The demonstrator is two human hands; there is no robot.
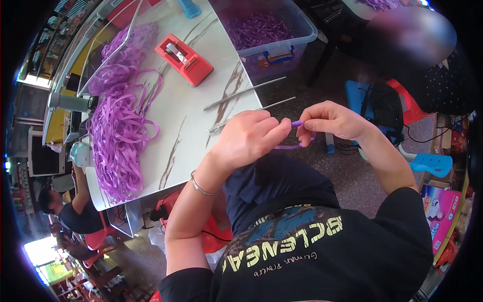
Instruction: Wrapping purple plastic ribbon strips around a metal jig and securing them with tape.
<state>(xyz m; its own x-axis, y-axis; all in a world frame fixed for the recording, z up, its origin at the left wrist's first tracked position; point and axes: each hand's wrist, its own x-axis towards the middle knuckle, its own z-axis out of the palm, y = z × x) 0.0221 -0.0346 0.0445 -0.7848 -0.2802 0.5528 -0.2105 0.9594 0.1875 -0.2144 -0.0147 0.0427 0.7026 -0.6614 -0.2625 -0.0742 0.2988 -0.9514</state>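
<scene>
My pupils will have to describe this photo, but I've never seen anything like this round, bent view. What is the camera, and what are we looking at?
There is no machine here: a person works with two bare hands. The camera is worn on the person's head and looks down, so left in the picture is their left. Its wide fisheye lens bends straight edges.

The left hand and right hand meet at a purple strip. The right fingers pinch it; the left grip is partly hidden.

On the white, veined table lie a heap of purple ribbons, a red tape dispenser and two thin metal rods, whose ends stick out past the edge. Beyond it is a clear plastic bin with purple pieces inside.
</scene>
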